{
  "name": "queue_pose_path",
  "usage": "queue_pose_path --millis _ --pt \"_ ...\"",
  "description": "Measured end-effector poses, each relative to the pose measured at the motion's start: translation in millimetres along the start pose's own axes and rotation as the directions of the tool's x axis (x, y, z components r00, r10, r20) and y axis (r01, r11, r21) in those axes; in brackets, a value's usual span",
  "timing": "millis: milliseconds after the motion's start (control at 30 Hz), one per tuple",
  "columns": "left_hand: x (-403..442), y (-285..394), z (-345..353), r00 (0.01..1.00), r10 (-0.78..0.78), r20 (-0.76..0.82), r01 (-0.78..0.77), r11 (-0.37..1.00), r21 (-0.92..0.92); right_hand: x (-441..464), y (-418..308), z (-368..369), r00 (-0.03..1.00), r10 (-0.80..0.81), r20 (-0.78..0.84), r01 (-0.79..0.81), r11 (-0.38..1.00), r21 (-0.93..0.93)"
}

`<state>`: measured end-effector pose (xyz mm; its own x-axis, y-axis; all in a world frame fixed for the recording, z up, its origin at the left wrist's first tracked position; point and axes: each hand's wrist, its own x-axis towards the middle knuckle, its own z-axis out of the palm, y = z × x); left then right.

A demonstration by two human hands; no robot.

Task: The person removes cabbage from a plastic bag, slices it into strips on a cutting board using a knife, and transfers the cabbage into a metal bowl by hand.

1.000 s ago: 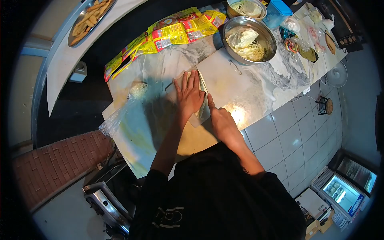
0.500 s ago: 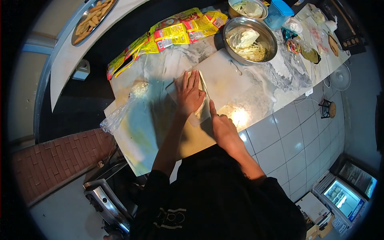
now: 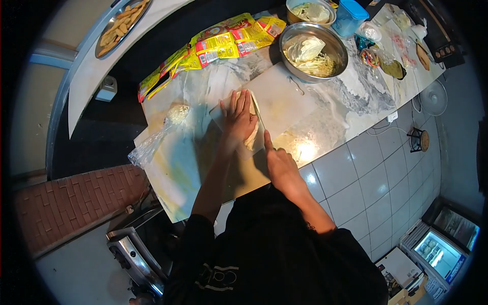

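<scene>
My left hand (image 3: 239, 121) lies flat with fingers stretched out, pressing on a pale, flat piece of food (image 3: 250, 138). The hand covers much of this piece, so its kind is unclear. It rests on a translucent cutting board (image 3: 216, 113). In my right hand (image 3: 280, 166) is a knife (image 3: 261, 118), its thin blade running along the right side of the food. The index finger points along the handle, which the hand mostly hides.
Beyond the hands stand a steel bowl (image 3: 341, 57) of cut cabbage and a blue container (image 3: 351, 19). Yellow food packets (image 3: 218, 47) line the back edge. A plastic bag (image 3: 145, 152) lies at the left. Another pale sheet (image 3: 282, 96) lies on the marble table (image 3: 330, 114).
My right hand and the knife have shifted slightly left and toward my body. The left hand stays pressed on the food. The whole view has moved a little.
</scene>
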<state>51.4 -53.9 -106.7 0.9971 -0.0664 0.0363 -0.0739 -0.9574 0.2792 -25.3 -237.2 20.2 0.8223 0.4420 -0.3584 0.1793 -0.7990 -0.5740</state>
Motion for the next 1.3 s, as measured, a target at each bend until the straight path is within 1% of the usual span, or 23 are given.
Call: queue_pose_path --millis 33,100,133,200,433,500,533,600,633,700,800,900,1000,1133,1200,1233,1300 --pt "-1 0 0 1.000 0.000 -0.001 0.000 1.000 0.003 -3 -2 0 1.000 -0.002 -0.001 0.002 1.000 0.002" --pt "-2 0 0 1.000 0.004 -0.010 -0.004 1.000 -0.021 -5 -4 -2 0.994 0.054 0.096 -0.049 0.997 -0.055" --pt "-3 0 1 1.000 0.006 -0.011 -0.007 1.000 -0.020 -5 -3 0 0.994 0.054 0.093 -0.049 0.997 -0.054" --pt "-3 0 1 0.999 0.017 -0.038 -0.018 1.000 -0.016 -2 1 6 1.000 0.018 -0.004 -0.018 1.000 -0.025" --pt "-3 1 -2 0.998 0.033 -0.060 -0.033 0.999 0.000 2 9 7 0.997 -0.051 -0.065 0.055 0.997 0.050" --pt "-3 2 -2 0.999 0.013 -0.029 -0.014 1.000 -0.009 -11 5 4 1.000 -0.002 0.000 0.002 0.999 0.035" --pt "-3 2 -2 0.999 0.013 -0.029 -0.014 1.000 -0.010 -14 4 2 1.000 -0.002 0.000 0.002 0.999 0.033" --pt "-3 2 -2 0.999 0.010 -0.033 -0.010 1.000 -0.005 -17 3 -1 0.996 0.024 0.088 -0.026 0.999 0.022" --pt "-3 2 -2 0.999 0.012 -0.032 -0.012 1.000 -0.006 -15 4 2 0.996 0.027 0.088 -0.029 0.999 0.023" --pt "-4 1 -1 0.999 0.016 -0.041 -0.016 1.000 -0.011 -9 7 11 1.000 0.005 -0.026 -0.004 0.999 0.038" --pt "-4 0 0 0.998 0.030 -0.060 -0.031 0.999 -0.011 -2 7 13 0.998 -0.003 -0.059 0.004 1.000 0.029" --pt "-3 1 -2 1.000 0.008 -0.022 -0.008 1.000 -0.013 -6 9 12 1.000 0.008 -0.015 -0.008 0.998 0.057" --pt "-3 2 -2 1.000 0.001 -0.020 -0.001 1.000 -0.017 -19 10 16 1.000 0.002 -0.028 0.000 0.998 0.055" --pt "-4 2 -3 1.000 0.008 -0.026 -0.009 0.999 -0.031 -16 7 16 0.999 0.014 -0.038 -0.012 0.998 0.054" --pt "-3 0 -2 0.999 0.005 0.035 -0.006 1.000 0.029 -7 10 19 0.999 0.036 -0.024 -0.035 0.999 0.040" --pt "-3 0 -1 0.999 0.008 0.035 -0.009 1.000 0.030 -6 10 19 0.999 0.037 -0.026 -0.036 0.999 0.041" --pt "-3 0 0 0.999 0.013 -0.038 -0.013 1.000 -0.014 -6 10 19 0.998 0.028 -0.048 -0.026 0.998 0.059"
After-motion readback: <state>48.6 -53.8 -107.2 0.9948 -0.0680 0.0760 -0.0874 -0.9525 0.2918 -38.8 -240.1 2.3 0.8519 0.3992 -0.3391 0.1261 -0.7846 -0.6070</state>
